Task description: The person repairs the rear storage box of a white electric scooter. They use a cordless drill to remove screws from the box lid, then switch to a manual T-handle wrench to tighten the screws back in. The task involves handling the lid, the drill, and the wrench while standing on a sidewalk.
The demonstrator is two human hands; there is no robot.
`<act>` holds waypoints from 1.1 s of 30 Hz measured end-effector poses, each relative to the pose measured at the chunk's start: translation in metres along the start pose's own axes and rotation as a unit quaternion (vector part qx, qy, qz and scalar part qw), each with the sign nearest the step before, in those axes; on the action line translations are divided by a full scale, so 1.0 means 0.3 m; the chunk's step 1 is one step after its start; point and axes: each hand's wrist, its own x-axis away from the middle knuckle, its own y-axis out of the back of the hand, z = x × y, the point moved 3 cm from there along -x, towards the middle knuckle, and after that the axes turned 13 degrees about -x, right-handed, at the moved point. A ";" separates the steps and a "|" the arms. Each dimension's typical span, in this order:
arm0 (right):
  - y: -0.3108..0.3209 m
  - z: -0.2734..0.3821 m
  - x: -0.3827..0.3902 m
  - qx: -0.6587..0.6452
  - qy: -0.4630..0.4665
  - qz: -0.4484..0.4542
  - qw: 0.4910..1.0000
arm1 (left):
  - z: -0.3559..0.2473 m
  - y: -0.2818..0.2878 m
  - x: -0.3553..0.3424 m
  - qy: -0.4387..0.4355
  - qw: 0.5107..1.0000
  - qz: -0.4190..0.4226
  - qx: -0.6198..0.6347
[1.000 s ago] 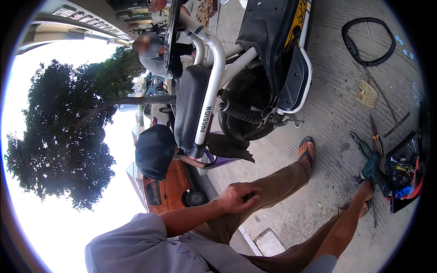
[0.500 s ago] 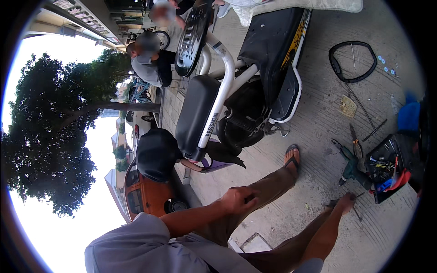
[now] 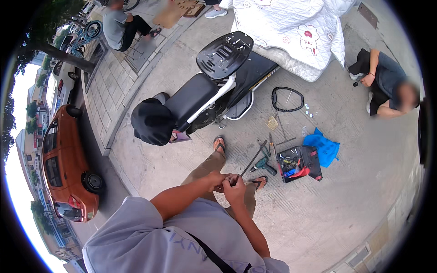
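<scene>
My left hand [image 3: 217, 181] is closed beside my right hand [image 3: 233, 189]; what it grips is hidden. My right hand has its fingers wrapped round a long dark metal rod [image 3: 252, 160], which points up and away over the ground. Past the hands lie a green cordless drill [image 3: 264, 166], pliers [image 3: 271, 145] and an open black toolbox [image 3: 291, 162] full of tools. Farther off, a black loop-shaped part [image 3: 287, 108] rests near a small yellowish plate [image 3: 271, 122] and thin rods. An electric scooter [image 3: 191, 100] stands beyond, a black plate on its top and a dark cover at its left end.
Right of the toolbox lies a blue bag [image 3: 323, 145]. A quilt [image 3: 300, 32] covers the scooter's far part. People sit or crouch at upper left [image 3: 116, 29] and right [image 3: 387, 84]. An orange car [image 3: 68, 164] stands beyond the kerb at left, near a tree [image 3: 68, 57].
My right hand has risen from beside the toolbox with the rod and met my left hand. The view has swung, bringing the quilt and the crouching person at right into sight.
</scene>
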 end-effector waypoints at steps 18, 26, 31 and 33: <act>-0.356 1.181 -0.485 0.324 0.160 -0.042 0.931 | -0.875 0.933 0.233 -0.350 0.916 -0.035 0.193; -0.605 1.481 -0.875 0.409 0.115 0.075 0.902 | -1.008 1.081 0.015 -0.290 0.931 -0.041 0.218; -0.706 1.556 -1.094 0.455 0.146 0.155 0.865 | -1.066 1.115 -0.040 -0.280 0.932 -0.037 0.227; -0.727 1.569 -1.144 0.458 0.137 0.181 0.859 | -1.065 1.111 -0.073 -0.280 0.933 -0.032 0.222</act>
